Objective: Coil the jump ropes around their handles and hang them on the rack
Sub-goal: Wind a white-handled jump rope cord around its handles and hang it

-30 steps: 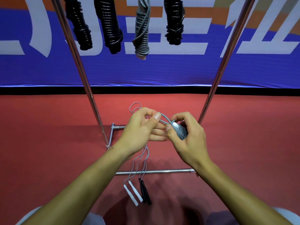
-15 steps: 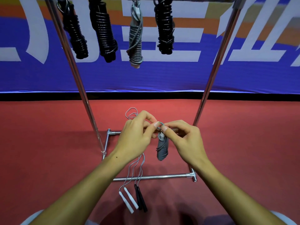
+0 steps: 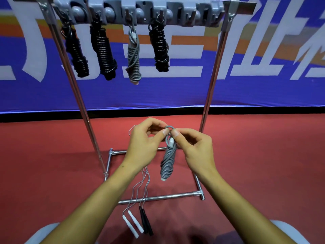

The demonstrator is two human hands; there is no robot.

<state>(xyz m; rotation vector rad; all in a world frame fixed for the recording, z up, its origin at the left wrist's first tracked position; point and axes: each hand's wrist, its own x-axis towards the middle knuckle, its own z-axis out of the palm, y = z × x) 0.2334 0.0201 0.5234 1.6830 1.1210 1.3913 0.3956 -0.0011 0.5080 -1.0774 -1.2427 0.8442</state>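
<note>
The grey coiled rope now hangs lower and straight down, where half a second ago it was higher between the hands. The left hand and right hand both pinch its top loop, below the rack with four hung ropes.

Big white chars on blue banner, cropped, can't read; no other text.
</note>
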